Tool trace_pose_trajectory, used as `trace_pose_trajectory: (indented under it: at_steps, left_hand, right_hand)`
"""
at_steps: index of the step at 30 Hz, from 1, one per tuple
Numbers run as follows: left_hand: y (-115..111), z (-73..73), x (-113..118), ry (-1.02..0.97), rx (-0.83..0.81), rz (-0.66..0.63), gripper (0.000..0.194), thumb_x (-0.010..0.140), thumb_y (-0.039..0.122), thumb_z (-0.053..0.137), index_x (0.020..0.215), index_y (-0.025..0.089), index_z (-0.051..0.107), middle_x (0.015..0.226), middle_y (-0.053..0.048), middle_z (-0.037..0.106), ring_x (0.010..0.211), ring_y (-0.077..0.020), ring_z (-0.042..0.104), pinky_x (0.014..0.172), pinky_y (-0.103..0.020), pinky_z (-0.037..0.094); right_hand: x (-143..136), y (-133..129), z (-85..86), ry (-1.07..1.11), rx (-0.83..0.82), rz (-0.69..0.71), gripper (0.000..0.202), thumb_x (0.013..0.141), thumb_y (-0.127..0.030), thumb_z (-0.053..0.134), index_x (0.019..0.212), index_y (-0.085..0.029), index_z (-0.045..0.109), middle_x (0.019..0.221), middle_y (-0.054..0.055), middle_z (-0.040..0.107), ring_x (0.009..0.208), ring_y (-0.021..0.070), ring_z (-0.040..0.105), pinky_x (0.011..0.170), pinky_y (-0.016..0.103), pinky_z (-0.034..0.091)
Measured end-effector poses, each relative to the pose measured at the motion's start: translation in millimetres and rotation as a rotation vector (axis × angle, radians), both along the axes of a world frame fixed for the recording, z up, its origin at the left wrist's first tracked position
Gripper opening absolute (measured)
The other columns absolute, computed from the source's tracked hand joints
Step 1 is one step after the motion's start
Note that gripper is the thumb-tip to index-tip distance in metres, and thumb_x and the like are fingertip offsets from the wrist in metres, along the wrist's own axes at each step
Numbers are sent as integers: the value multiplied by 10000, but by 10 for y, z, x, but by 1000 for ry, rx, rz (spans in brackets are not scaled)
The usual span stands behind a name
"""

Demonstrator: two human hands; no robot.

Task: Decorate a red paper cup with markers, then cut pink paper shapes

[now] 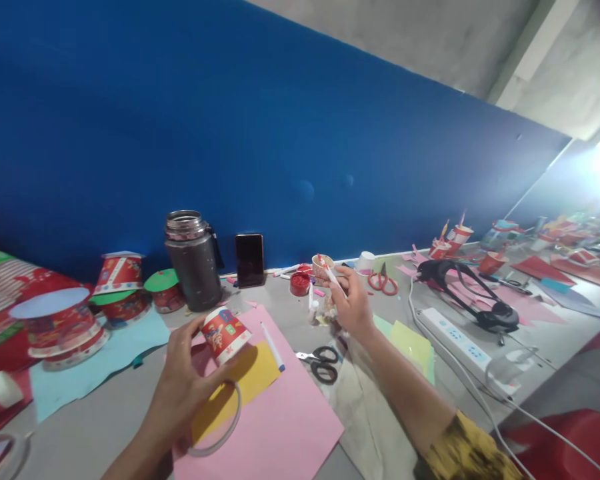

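Note:
My left hand (193,363) grips a red patterned paper cup (225,335) from the side, tilted above the papers. Under it lie a yellow sheet (261,373) and a larger pink sheet (280,433), with a pale ring (237,417) by my wrist. A white marker with a blue end (273,347) rests on the sheets. Farther back, my right hand (349,300) is closed on a slim white marker (335,281), right beside a small patterned paper cup (321,268) with something red in it. Black-handled scissors (323,363) lie between my hands.
A dark open flask (194,263) and a phone (250,260) stand by the blue wall. Covered paper cups (123,273) crowd the left. Red-handled scissors (383,281), a power strip (460,340) with cables, and a black headset (470,297) lie to the right.

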State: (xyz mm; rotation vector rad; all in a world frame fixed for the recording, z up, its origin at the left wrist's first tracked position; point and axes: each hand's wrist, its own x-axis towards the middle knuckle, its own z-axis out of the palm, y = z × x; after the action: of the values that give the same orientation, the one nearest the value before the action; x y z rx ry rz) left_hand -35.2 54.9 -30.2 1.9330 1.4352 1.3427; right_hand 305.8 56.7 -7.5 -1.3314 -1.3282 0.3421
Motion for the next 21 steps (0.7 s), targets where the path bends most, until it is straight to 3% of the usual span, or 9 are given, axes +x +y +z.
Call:
trace_pose_trajectory:
  at_steps: [3,6,8,13,21]
  left_hand:
    - [7,-37,25,6,-22,9,793,743,630,762,1407,248,556,1373,-136,615,1321,-422,628,1092,-654,580]
    - [5,-59,30,14,-53,20,818,731,641,749,1413,240,541,1392,-142,603,1318,-427,630,1093,-651,582]
    - [-2,-58,24,31,-59,30,838,723,670,743,1409,237,536,1397,-141,600,1327,-437,617,1124,-677,551]
    - [0,-53,5,50,-68,56,897,700,725,737,1415,230,520,1404,-150,586,1341,-457,592,1173,-712,491]
    - [24,-100,2,37,-126,39,872,680,709,734,1401,270,515,1403,-134,576,1311,-461,626,1145,-707,526]
  right_hand:
    - [186,214,-99,-73,-130,-6,225,939,-319,602,1100,-209,714,865,37,796,642,178,670,631,288,521]
    - [270,378,-236,-162,-200,-47,116,874,-258,639,920,-212,735,699,1,719,634,191,632,651,292,479]
    - [302,436,-306,-214,-215,-81,127,869,-231,632,920,-217,747,732,13,719,709,213,646,713,310,482]
    - [423,422,-398,-289,-194,-176,227,883,-200,587,1024,-184,764,1039,114,747,1058,301,651,950,405,486]
    - [444,331,-407,-405,-193,-56,180,890,-169,648,986,-210,795,1025,65,775,1037,259,669,967,380,495]
